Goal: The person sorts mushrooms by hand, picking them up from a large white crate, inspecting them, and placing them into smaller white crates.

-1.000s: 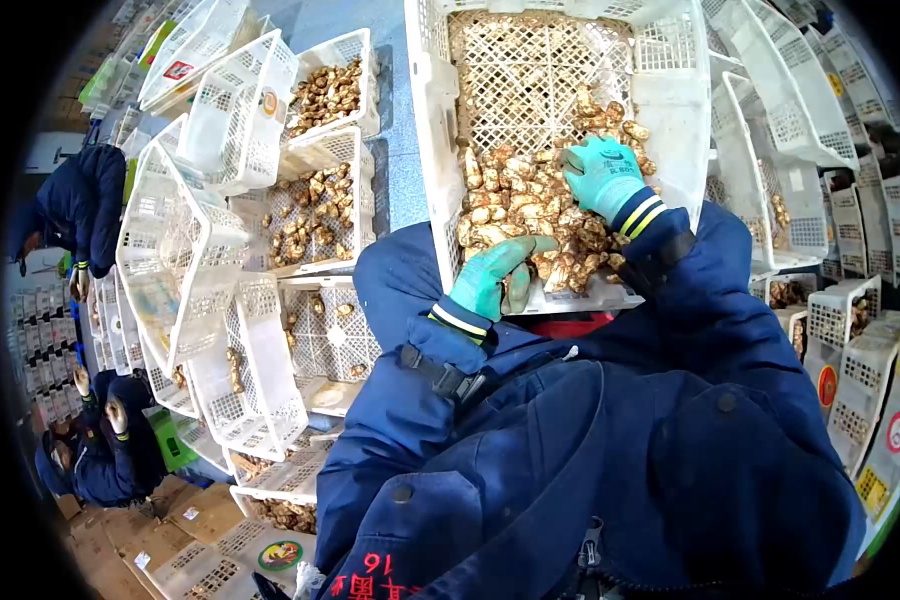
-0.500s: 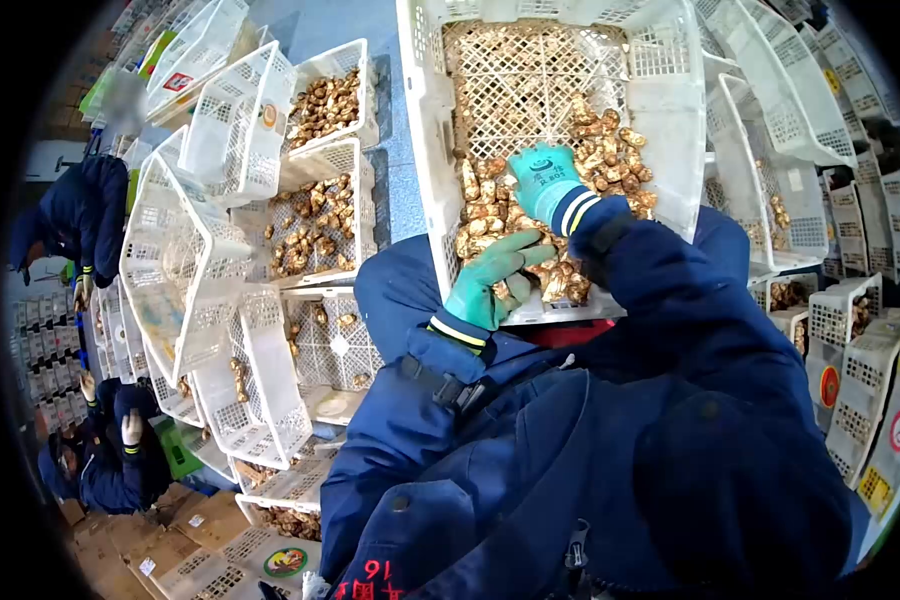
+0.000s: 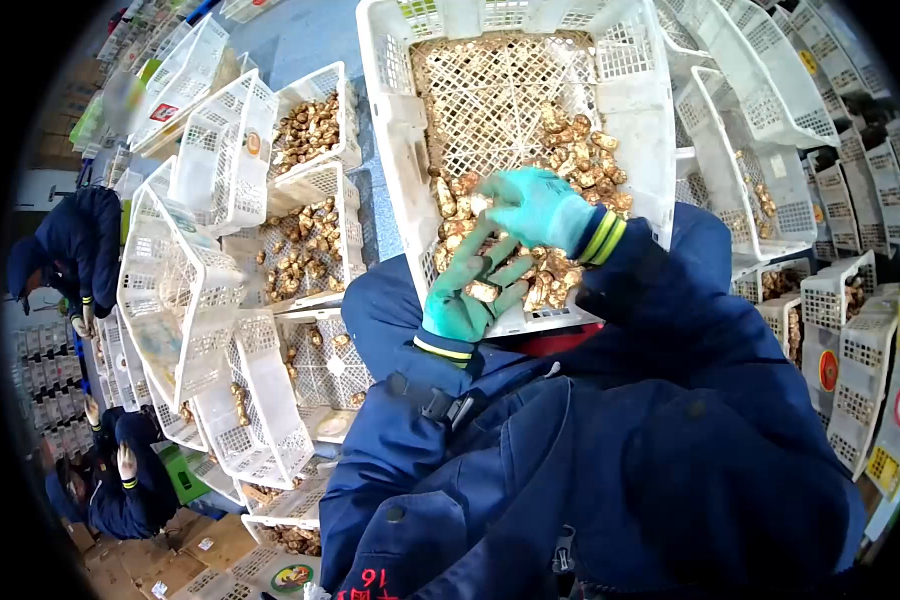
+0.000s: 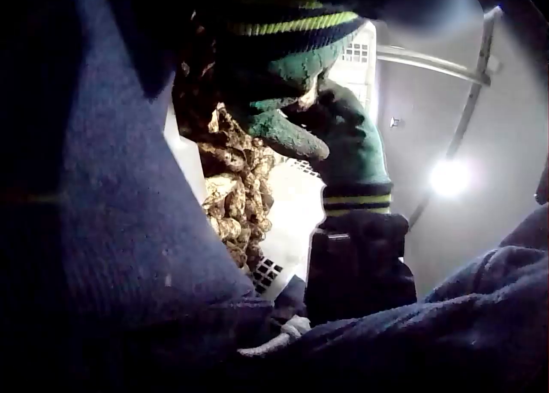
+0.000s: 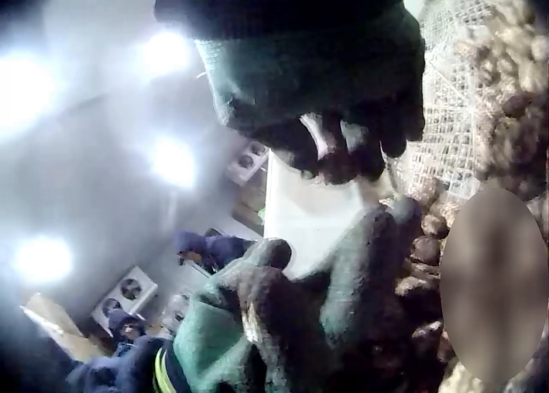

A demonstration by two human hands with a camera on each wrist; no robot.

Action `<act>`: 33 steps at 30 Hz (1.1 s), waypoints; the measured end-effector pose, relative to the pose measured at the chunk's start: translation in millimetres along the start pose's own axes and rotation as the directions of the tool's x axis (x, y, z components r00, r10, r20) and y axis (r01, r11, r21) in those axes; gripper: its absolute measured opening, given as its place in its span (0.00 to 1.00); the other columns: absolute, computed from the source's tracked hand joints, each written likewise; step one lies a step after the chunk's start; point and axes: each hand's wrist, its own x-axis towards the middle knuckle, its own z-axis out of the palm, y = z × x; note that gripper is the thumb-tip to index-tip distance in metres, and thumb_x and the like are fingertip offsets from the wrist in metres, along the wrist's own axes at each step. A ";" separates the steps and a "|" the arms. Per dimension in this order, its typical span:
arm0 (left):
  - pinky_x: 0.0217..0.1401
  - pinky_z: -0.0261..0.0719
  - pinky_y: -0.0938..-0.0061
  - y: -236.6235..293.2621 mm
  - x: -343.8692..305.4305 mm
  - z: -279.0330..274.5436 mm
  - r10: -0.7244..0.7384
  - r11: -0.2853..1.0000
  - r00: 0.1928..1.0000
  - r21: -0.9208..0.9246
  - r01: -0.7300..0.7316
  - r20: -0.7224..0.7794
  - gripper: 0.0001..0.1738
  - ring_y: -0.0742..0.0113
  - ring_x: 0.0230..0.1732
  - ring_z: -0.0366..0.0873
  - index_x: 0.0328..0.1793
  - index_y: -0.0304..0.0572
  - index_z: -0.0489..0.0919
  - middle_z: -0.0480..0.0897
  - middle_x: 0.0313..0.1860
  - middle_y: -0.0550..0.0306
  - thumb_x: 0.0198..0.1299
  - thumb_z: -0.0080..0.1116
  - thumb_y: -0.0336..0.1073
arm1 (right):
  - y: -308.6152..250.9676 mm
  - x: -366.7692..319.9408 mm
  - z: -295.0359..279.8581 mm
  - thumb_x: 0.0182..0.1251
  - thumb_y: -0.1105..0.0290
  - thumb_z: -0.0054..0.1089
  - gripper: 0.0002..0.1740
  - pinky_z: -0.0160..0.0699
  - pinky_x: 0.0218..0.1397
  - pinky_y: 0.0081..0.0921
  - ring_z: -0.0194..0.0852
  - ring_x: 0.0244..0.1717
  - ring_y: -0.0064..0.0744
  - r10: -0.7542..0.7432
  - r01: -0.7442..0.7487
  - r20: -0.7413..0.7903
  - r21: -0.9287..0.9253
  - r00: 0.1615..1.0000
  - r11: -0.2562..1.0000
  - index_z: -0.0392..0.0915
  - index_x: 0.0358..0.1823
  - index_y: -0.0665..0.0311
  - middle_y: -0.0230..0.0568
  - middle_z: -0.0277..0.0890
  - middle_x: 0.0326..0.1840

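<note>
A white plastic crate (image 3: 392, 130) on the person's lap holds brown-and-white mushrooms (image 3: 582, 160). Over its near left part, my gloved left hand (image 3: 460, 300) is turned palm up, fingers spread around a mushroom (image 3: 483, 291); this mushroom (image 5: 250, 323) also shows among the fingers in the right wrist view. Just above it, the back of my gloved right hand (image 3: 540, 208) faces up. That hand pinches a pale piece (image 5: 319, 136), apparently a mushroom, mostly hidden by its fingers. Both hands overlap the heap in the head view.
Crates with mushrooms (image 3: 305, 240) stand to the left, beside tilted crates (image 3: 185, 265). More crates (image 3: 760, 190) line the right side. Two other people (image 3: 65, 245) in dark blue work at the far left. Bare mesh floor (image 3: 500, 95) shows in the lap crate's far half.
My right hand has moved left from the heap's right side to just above my left hand. The left hand's fingers have spread, showing the mushroom in it. The head view has shifted slightly.
</note>
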 end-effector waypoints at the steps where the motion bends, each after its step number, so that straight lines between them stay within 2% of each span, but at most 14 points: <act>1: 0.68 0.75 0.50 0.8 2.8 -8.4 -0.011 1.000 0.999 -0.016 0.012 0.032 0.39 0.43 0.71 0.69 0.80 0.49 0.58 0.71 0.70 0.43 0.62 0.56 0.39 | 8.6 -3.4 -5.1 0.64 0.49 0.58 0.28 0.79 0.54 0.39 0.83 0.47 0.50 -0.135 0.141 0.058 -0.103 0.989 0.985 0.78 0.59 0.59 0.51 0.84 0.43; 4: 0.70 0.72 0.49 5.8 0.4 -6.2 0.058 0.997 0.996 -0.047 -0.055 0.068 0.37 0.42 0.71 0.70 0.79 0.46 0.60 0.71 0.70 0.43 0.63 0.55 0.41 | 39.1 7.5 -41.1 0.67 0.54 0.57 0.26 0.80 0.52 0.37 0.83 0.48 0.47 -0.156 -0.063 -0.429 -0.455 0.890 0.888 0.75 0.62 0.62 0.50 0.83 0.48; 6: 0.68 0.75 0.52 5.6 0.5 -14.5 0.058 0.998 0.997 0.001 -0.058 0.044 0.36 0.44 0.70 0.71 0.78 0.45 0.62 0.74 0.68 0.43 0.66 0.54 0.46 | 65.6 25.8 -65.6 0.69 0.48 0.51 0.31 0.77 0.55 0.42 0.81 0.52 0.50 0.125 -0.387 -0.436 -0.586 0.891 0.712 0.71 0.66 0.60 0.49 0.82 0.51; 8: 0.62 0.79 0.59 3.7 0.4 -15.2 0.070 0.997 0.998 -0.024 -0.070 0.007 0.35 0.49 0.65 0.75 0.76 0.44 0.65 0.79 0.60 0.48 0.68 0.54 0.52 | 86.6 41.3 -58.3 0.70 0.45 0.45 0.31 0.75 0.58 0.47 0.81 0.54 0.50 0.345 -0.510 -0.376 -0.655 0.860 0.557 0.70 0.65 0.59 0.50 0.82 0.52; 11: 0.43 0.79 0.78 3.5 -2.9 -11.0 0.040 0.989 0.990 0.143 -0.021 -0.136 0.30 0.65 0.45 0.82 0.70 0.43 0.72 0.80 0.41 0.62 0.70 0.54 0.53 | 98.9 50.9 -46.3 0.71 0.50 0.45 0.24 0.75 0.55 0.49 0.82 0.52 0.50 0.281 -0.485 -0.396 -0.703 0.875 0.521 0.71 0.59 0.59 0.47 0.84 0.49; 14: 0.28 0.76 0.84 1.0 -3.2 -18.1 0.021 0.953 1.000 0.303 -0.014 -0.020 0.26 0.69 0.27 0.77 0.71 0.40 0.70 0.80 0.35 0.61 0.75 0.47 0.47 | 105.0 46.7 -49.1 0.70 0.55 0.50 0.20 0.78 0.48 0.45 0.85 0.44 0.47 0.224 -0.479 -0.458 -0.575 0.860 0.663 0.73 0.57 0.56 0.43 0.85 0.44; 17: 0.29 0.75 0.85 -5.3 -0.3 -24.7 -0.050 0.922 0.999 0.385 0.043 0.009 0.30 0.68 0.35 0.80 0.73 0.37 0.67 0.82 0.44 0.53 0.75 0.46 0.52 | 78.3 18.6 -40.6 0.71 0.54 0.53 0.19 0.79 0.44 0.37 0.84 0.36 0.43 0.124 -0.302 -0.457 -0.343 0.881 0.889 0.76 0.56 0.54 0.44 0.84 0.41; 18: 0.29 0.75 0.86 -4.6 -0.9 -19.5 -0.046 0.933 0.999 0.357 0.047 -0.011 0.31 0.68 0.36 0.81 0.73 0.37 0.66 0.82 0.46 0.51 0.75 0.45 0.54 | 72.6 5.1 -22.2 0.72 0.55 0.54 0.20 0.79 0.45 0.37 0.83 0.33 0.43 -0.091 -0.049 -0.508 -0.255 0.856 0.966 0.75 0.58 0.56 0.44 0.84 0.38; 19: 0.28 0.75 0.86 -2.2 -2.2 -9.1 -0.050 0.942 0.998 0.331 0.057 -0.029 0.33 0.67 0.36 0.81 0.74 0.38 0.65 0.82 0.48 0.50 0.75 0.44 0.55 | 49.7 -6.2 -17.9 0.71 0.57 0.56 0.21 0.80 0.47 0.36 0.84 0.38 0.45 0.067 -0.093 -0.277 -0.081 0.959 0.992 0.75 0.60 0.58 0.47 0.84 0.39; 20: 0.28 0.75 0.86 -1.4 -1.4 -2.9 -0.058 0.949 0.997 0.309 0.069 -0.045 0.34 0.66 0.37 0.82 0.75 0.38 0.64 0.81 0.50 0.49 0.75 0.43 0.57 | 39.6 -17.7 -5.4 0.70 0.59 0.58 0.21 0.80 0.47 0.35 0.84 0.42 0.47 -0.113 0.057 -0.197 -0.271 0.974 0.961 0.76 0.59 0.60 0.51 0.84 0.39; 22: 0.26 0.78 0.87 -7.2 1.7 -7.7 -0.052 0.977 0.998 0.204 0.055 -0.019 0.34 0.65 0.35 0.82 0.74 0.36 0.64 0.82 0.52 0.46 0.76 0.41 0.57 | 7.9 -32.1 -10.7 0.69 0.59 0.60 0.21 0.80 0.49 0.35 0.83 0.46 0.49 -0.169 0.123 -0.145 -0.281 0.975 0.952 0.77 0.59 0.61 0.54 0.83 0.42; 25: 0.25 0.78 0.88 -2.2 1.8 -17.6 -0.107 0.969 0.989 0.233 0.081 0.098 0.27 0.65 0.36 0.84 0.70 0.30 0.68 0.83 0.48 0.48 0.76 0.44 0.46 | 59.3 13.7 -50.8 0.67 0.59 0.57 0.18 0.78 0.52 0.43 0.80 0.49 0.50 -0.227 -0.186 -0.452 -0.700 0.863 0.690 0.78 0.53 0.61 0.51 0.81 0.48; 28: 0.29 0.77 0.85 1.3 -1.5 -9.0 -0.098 0.956 0.994 0.283 0.083 0.040 0.29 0.70 0.36 0.83 0.66 0.32 0.73 0.85 0.41 0.54 0.73 0.49 0.51 | 83.7 46.5 -82.4 0.67 0.62 0.55 0.23 0.77 0.55 0.48 0.79 0.55 0.46 0.244 -0.405 -0.331 -0.823 0.912 0.398 0.73 0.61 0.62 0.47 0.80 0.56; 33: 0.28 0.75 0.87 2.1 0.1 -14.4 -0.118 0.983 0.989 0.153 0.104 0.085 0.29 0.71 0.37 0.81 0.66 0.32 0.72 0.82 0.41 0.60 0.73 0.49 0.51 | 95.6 62.6 -72.2 0.66 0.70 0.49 0.37 0.79 0.54 0.47 0.82 0.54 0.52 0.292 -0.488 -0.398 -0.785 0.870 0.382 0.54 0.78 0.62 0.51 0.82 0.54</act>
